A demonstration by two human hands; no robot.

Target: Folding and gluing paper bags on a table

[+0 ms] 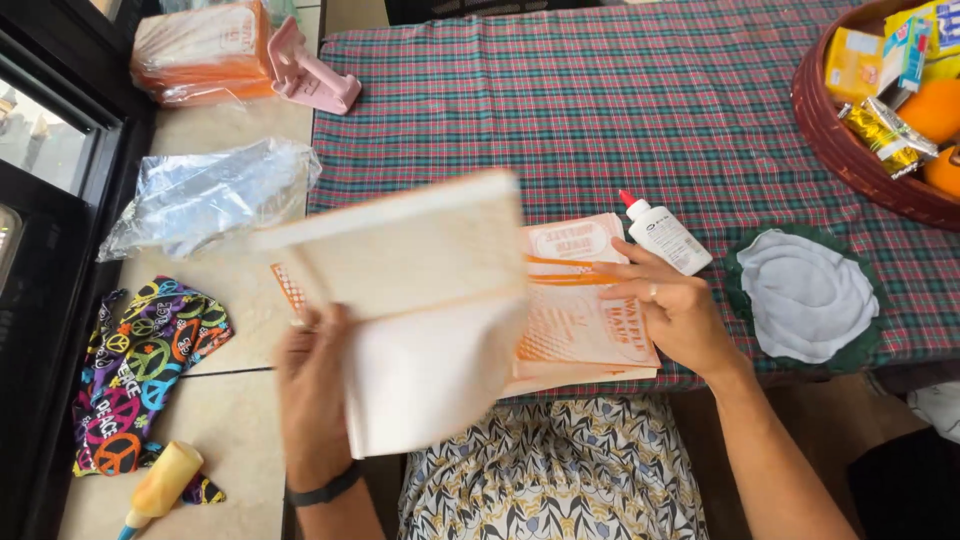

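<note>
My left hand [312, 395] holds up a pale paper bag [420, 300], blurred from motion, above the table's near edge. My right hand [672, 312] rests flat on a stack of orange-printed paper bags [575, 320] lying on the plaid tablecloth [560, 110]. A small white glue bottle with a red tip [664, 234] lies just beyond the right hand's fingers.
A white round cloth on green felt [805, 295] lies right of my hand. A dark red basket [850, 150] of packets and oranges stands far right. On the left counter: clear plastic wrap [205, 195], a wrapped pack of bags [200, 50], a pink holder [310, 70], patterned cloth [145, 370], yellow bottle [160, 485].
</note>
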